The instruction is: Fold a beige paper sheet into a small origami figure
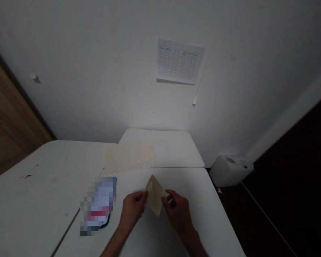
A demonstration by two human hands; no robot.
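Observation:
A small piece of folded tan paper (154, 195), roughly diamond-shaped, is held up between my two hands over the white table. My left hand (133, 207) pinches its left corner between thumb and fingers. At the right corner, the thumb and forefinger of my right hand (178, 210) close on the paper, with the other fingers curled. Beyond the hands lies a flat sheet of pale tan paper (130, 157), across the seam between table sections.
Left of my hands, a phone (101, 200) with a blurred-out screen lies on the white table (203, 221). A printed chart (179, 61) hangs on the wall. A white plastic jug (231, 171) stands on the floor at right; a wooden panel (10, 114) is at left.

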